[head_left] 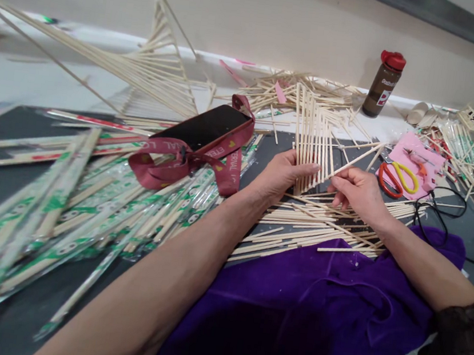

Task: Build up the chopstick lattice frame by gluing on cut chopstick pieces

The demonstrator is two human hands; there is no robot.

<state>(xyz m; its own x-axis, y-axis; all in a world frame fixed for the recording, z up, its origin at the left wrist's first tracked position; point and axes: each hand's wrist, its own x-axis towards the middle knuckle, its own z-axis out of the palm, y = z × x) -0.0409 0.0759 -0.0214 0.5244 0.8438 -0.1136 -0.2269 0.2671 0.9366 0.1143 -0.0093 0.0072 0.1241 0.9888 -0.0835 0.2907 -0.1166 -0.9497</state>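
Fan-shaped pale wooden stick lattice [313,146]: left hand [284,173] grasps lower left.
Right hand [356,192]: pinches slim wooden stick [359,158] at lattice's right.
Pressing: should be light, lattice steady.

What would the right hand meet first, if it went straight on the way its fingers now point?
The right hand would probably meet the fan-shaped lattice of pale, thin wooden sticks, just to its left; the left hand grips that lattice farther along. Exact depth is unclear here.
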